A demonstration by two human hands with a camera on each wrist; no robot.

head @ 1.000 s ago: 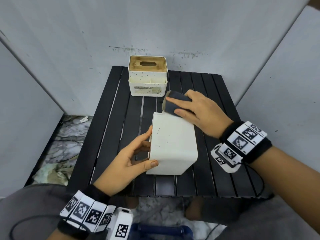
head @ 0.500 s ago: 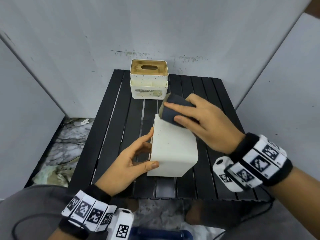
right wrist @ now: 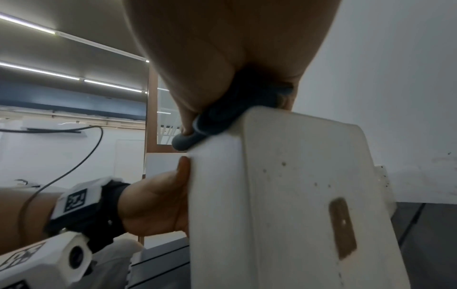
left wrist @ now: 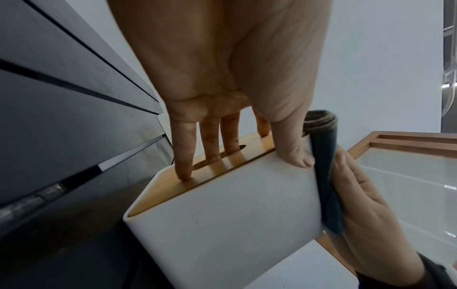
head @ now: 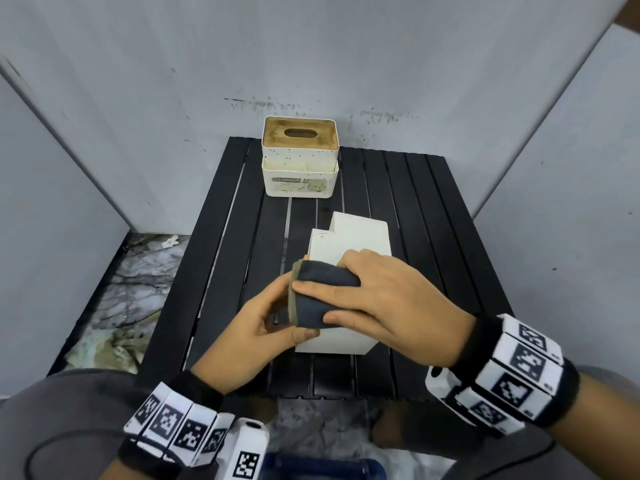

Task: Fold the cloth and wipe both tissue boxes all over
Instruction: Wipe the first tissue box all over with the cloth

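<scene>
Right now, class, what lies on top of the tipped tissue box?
The folded dark cloth lies on the tipped tissue box, pressed by the right hand. The surface beneath the cloth is covered.

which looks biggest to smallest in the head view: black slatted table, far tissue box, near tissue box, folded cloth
1. black slatted table
2. near tissue box and far tissue box: no ranking; hands cover much of the near one, and it is closer to the camera.
3. folded cloth

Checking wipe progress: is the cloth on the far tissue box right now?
No, the right hand presses the cloth onto the near box, while the far box stands untouched.
</scene>
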